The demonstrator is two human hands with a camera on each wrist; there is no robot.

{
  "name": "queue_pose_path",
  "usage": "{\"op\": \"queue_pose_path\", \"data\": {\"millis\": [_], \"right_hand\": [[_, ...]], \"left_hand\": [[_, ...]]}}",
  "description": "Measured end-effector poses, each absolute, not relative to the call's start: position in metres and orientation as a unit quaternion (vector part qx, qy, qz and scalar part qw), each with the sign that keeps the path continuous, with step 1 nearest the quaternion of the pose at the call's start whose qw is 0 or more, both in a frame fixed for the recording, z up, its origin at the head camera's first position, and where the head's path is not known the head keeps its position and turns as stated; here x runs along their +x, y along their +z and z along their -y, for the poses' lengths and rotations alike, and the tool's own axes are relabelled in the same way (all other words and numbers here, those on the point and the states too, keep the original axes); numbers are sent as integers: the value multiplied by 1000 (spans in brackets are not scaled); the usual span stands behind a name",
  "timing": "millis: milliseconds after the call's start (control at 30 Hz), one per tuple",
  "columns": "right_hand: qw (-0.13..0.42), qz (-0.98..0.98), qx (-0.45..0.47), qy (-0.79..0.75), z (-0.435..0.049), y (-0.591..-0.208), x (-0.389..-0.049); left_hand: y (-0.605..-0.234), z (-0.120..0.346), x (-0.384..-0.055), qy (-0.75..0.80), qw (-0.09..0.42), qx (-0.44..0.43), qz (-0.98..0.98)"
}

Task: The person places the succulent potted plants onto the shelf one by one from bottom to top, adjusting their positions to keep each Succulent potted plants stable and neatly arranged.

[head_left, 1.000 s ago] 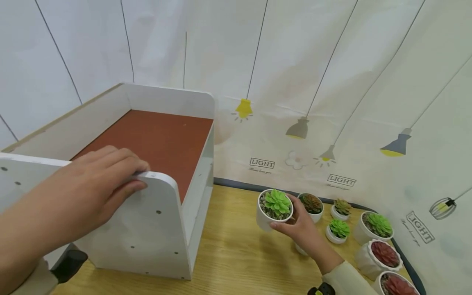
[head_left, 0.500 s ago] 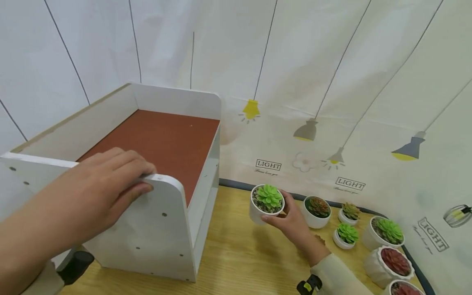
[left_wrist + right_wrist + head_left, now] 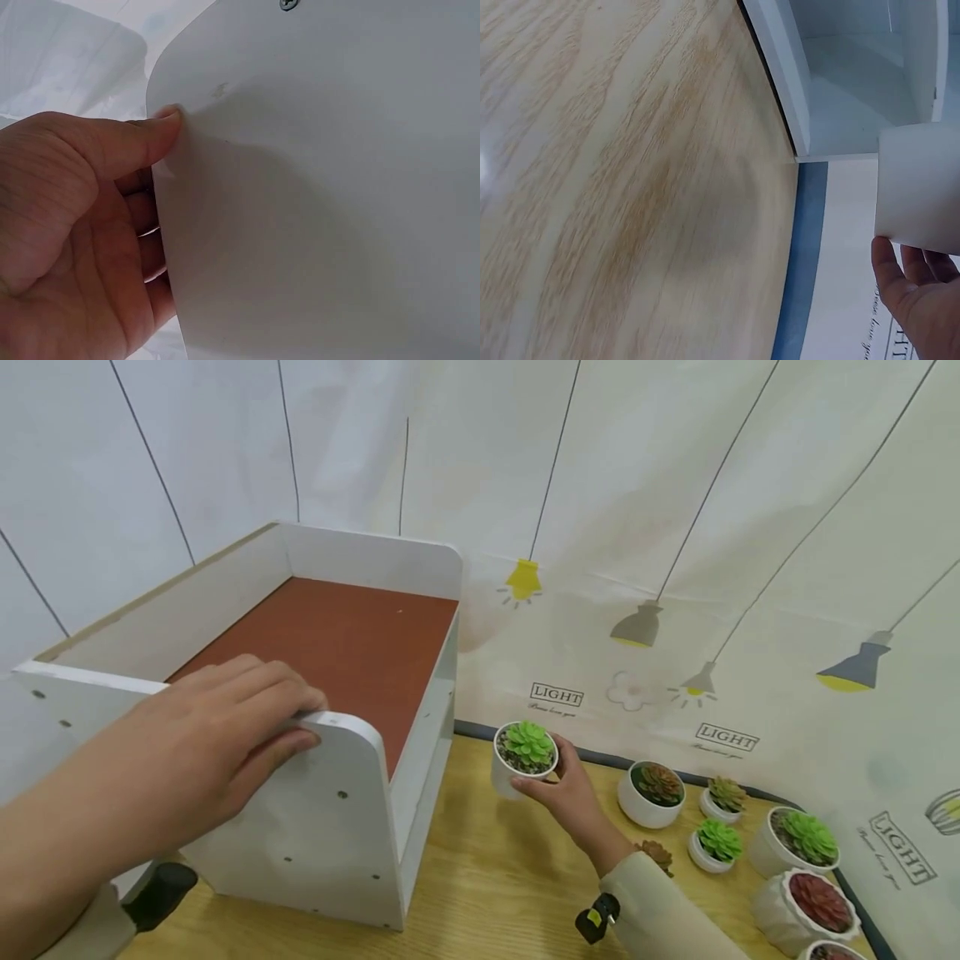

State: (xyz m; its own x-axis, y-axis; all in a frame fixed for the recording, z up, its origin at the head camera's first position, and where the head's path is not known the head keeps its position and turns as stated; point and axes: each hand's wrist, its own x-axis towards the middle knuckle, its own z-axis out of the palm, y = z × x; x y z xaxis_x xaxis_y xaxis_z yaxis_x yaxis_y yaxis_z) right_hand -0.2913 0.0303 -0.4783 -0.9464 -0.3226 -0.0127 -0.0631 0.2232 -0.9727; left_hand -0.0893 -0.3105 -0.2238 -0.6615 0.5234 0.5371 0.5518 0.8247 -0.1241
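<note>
In my right hand is a white pot with a bright green succulent, gripped round its side and held upright above the table. The right wrist view shows the pot's plain white wall raised near the open compartments of the white shelf unit. My left hand holds the top edge of the shelf unit's near side panel. In the left wrist view the thumb of that hand presses the panel's outer face while the fingers go behind its edge.
The shelf unit has a reddish-brown top board. At the right stand a white pot with a brownish succulent, small potted succulents, a larger green one and a ribbed pot with a red plant. A lamp-printed sheet hangs behind the table.
My right hand has carried the potted succulent left, toward the shelf unit, uncovering the pots behind it. The left hand keeps its hold on the panel, and the head view has shifted slightly.
</note>
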Motion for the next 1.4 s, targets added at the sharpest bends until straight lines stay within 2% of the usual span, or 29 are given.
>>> {"op": "queue_pose_path", "data": {"millis": [500, 1400], "right_hand": [[112, -763, -136, -622, 5, -495, -312], [127, -755, -137, -629, 52, -522, -330]], "left_hand": [[-221, 311, -86, -26, 278, -283, 917], [-220, 312, -85, -25, 260, -275, 925]]}}
